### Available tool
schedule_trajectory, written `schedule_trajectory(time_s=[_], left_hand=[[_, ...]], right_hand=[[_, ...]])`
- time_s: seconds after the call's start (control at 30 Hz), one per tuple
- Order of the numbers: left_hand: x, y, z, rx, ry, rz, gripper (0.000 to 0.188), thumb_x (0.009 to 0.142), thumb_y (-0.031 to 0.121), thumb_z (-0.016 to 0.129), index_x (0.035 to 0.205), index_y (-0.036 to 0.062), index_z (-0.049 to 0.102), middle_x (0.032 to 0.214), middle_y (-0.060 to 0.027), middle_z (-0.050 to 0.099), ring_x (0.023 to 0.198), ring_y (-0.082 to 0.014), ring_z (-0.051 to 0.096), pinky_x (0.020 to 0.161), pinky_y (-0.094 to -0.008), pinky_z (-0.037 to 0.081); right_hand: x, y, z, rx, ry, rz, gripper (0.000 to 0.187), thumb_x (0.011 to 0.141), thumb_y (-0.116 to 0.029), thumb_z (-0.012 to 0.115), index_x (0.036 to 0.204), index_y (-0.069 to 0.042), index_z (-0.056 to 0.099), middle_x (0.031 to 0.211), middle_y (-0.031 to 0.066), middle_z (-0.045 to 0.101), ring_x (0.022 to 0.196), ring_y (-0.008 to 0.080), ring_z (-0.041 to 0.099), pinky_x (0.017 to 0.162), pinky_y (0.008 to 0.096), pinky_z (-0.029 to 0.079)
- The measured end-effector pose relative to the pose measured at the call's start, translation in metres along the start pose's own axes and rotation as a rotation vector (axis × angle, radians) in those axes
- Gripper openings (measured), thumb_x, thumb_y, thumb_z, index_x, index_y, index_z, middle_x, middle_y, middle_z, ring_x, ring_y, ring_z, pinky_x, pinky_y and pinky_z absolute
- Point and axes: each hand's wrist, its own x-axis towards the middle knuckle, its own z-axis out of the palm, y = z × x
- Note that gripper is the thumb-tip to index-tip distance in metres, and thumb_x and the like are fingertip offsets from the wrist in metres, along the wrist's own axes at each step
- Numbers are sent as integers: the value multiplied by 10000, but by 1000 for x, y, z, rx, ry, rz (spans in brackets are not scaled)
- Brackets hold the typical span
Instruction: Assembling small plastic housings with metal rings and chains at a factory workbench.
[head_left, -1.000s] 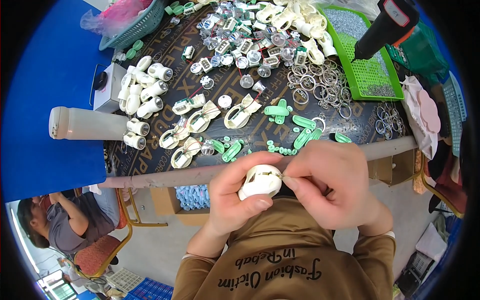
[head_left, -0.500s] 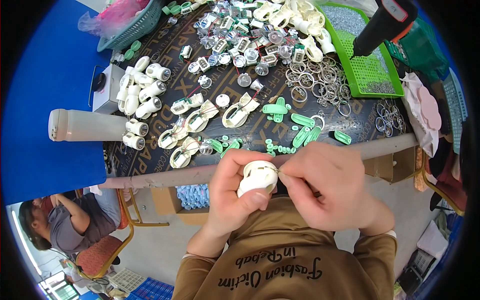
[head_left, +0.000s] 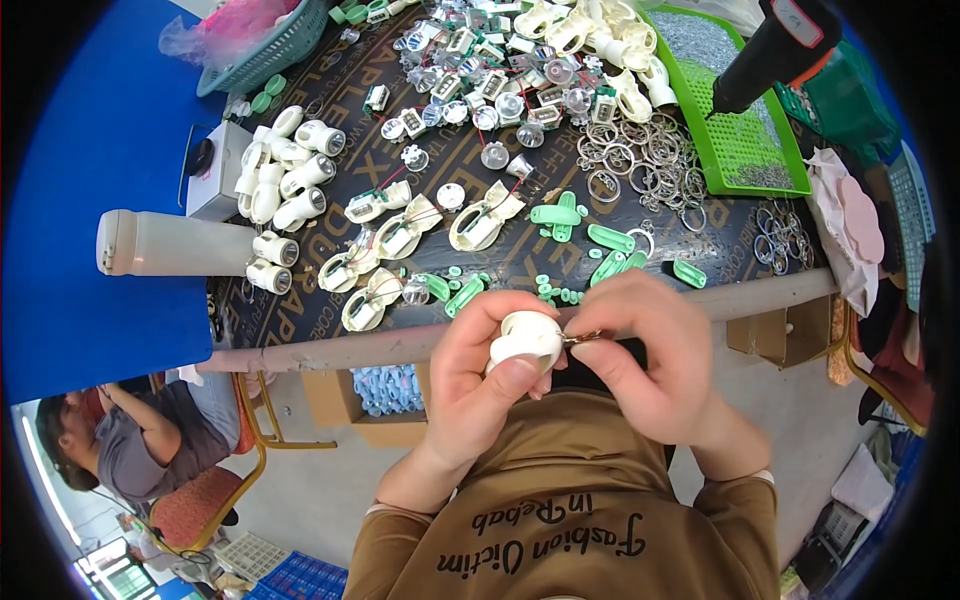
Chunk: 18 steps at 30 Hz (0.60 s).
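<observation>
My left hand (head_left: 468, 385) is closed round a small cream-white plastic flashlight (head_left: 527, 338), held up in front of the table edge. Between thumb and fingers of my right hand (head_left: 660, 360) is a metal key ring (head_left: 590, 336); its short end link reaches the flashlight's side. Whether the link is fastened there is too small to tell. Just beyond my hands lie mint-green oval plastic pieces (head_left: 556, 217) and small green buttons (head_left: 562, 296). Open cream flashlight shells (head_left: 485, 218) with white inserts lie farther left.
Finished-looking flashlights (head_left: 300, 178) cluster left, beside a pale bottle (head_left: 175, 243). Lamp modules with red wires (head_left: 490, 90) pile at the back. Loose key rings (head_left: 640, 160) lie near a green basket (head_left: 712, 150), over which a black power tool (head_left: 775, 55) hangs. Another person (head_left: 140, 435) sits lower left.
My right hand has drawn slightly lower, and the key ring between its fingers now shows. The flashlight has turned a little in my left hand and shifted slightly right.
</observation>
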Motion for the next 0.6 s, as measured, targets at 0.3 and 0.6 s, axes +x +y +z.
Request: schedule_trajectory(time_s=[0.3, 0.6], left_hand=[[9, 11, 2, 626, -50, -79, 683, 598, 217, 833, 1062, 46, 362, 909, -90, 569, 855, -190, 603, 710, -287, 472], [3, 23, -4, 456, -6, 147, 388, 716, -44, 651, 1087, -35, 539, 1062, -109, 520, 942, -189, 558, 805, -290, 482]], right_hand=[[-10, 10, 1, 539, -184, 569, 372, 734, -42, 651, 1088, -36, 536, 846, 59, 556, 707, 127, 542, 605, 246, 440], [-24, 12, 2, 365, 63, 297, 354, 739, -29, 613, 1078, 15, 525, 977, 131, 548, 880, 230, 547, 776, 303, 448]])
